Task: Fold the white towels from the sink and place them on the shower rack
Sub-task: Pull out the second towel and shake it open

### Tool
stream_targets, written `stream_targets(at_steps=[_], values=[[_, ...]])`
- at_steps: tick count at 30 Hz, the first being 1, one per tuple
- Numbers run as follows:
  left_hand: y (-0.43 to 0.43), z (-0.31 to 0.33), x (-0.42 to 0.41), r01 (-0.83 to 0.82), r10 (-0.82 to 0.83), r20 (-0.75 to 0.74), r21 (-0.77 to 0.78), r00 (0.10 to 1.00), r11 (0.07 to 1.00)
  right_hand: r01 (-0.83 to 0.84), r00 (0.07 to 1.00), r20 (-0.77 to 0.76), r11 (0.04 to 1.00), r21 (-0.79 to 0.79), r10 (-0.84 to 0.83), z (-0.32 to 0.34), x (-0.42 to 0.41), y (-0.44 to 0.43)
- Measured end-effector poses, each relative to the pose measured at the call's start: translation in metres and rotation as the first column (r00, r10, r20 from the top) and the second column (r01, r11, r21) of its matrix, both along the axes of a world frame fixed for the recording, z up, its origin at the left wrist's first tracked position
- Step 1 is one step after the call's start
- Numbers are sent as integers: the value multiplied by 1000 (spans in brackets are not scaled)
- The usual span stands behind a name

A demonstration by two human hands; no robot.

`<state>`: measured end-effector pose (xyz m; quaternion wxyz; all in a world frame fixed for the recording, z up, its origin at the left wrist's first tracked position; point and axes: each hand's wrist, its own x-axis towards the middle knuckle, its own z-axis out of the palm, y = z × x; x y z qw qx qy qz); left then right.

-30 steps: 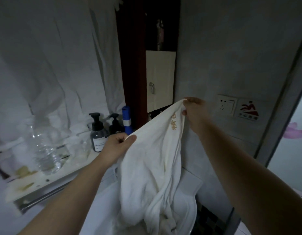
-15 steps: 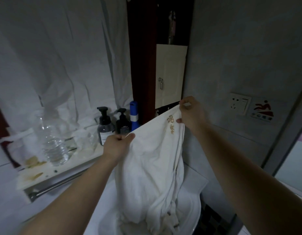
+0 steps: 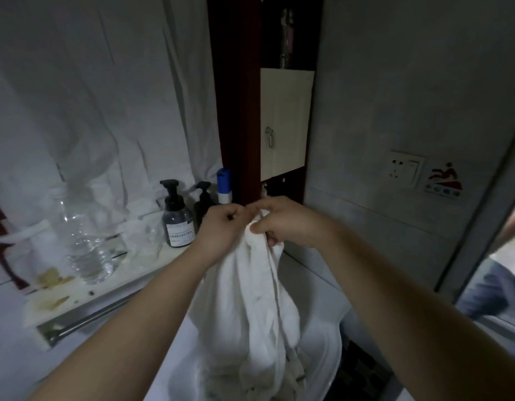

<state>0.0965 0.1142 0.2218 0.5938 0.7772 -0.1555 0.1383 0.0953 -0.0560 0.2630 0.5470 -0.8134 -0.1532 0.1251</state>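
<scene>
A white towel [image 3: 250,308] hangs down in loose folds from both my hands into the white sink [image 3: 328,357], where more white cloth lies bunched at the bottom. My left hand [image 3: 221,227] and my right hand [image 3: 285,224] are side by side, touching, each gripping the towel's top edge pinched together between them. The towel's two upper corners meet at my fingers. No shower rack is in view.
A shelf [image 3: 85,296] with a rail runs along the left wall. On it stand a clear plastic bottle [image 3: 85,241], two dark pump bottles [image 3: 176,221] and a blue-and-white tube [image 3: 224,185]. A wall socket [image 3: 403,169] and a glass door [image 3: 493,285] are on the right.
My hands, held apart with the towel's top edge stretched between them, have come together, bringing the two upper corners to meet. The towel now hangs doubled and narrower.
</scene>
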Motion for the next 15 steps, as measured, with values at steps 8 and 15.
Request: stream_targets(at_steps=[8,15], values=[[18,-10,-6,109,-112,13,143,994,984,297,943,131,952,80,-305,0,10,-12],[31,-24,-13,152,-130,-109,225,985,962,416,872,116,845,335,-475,15,17,-24]])
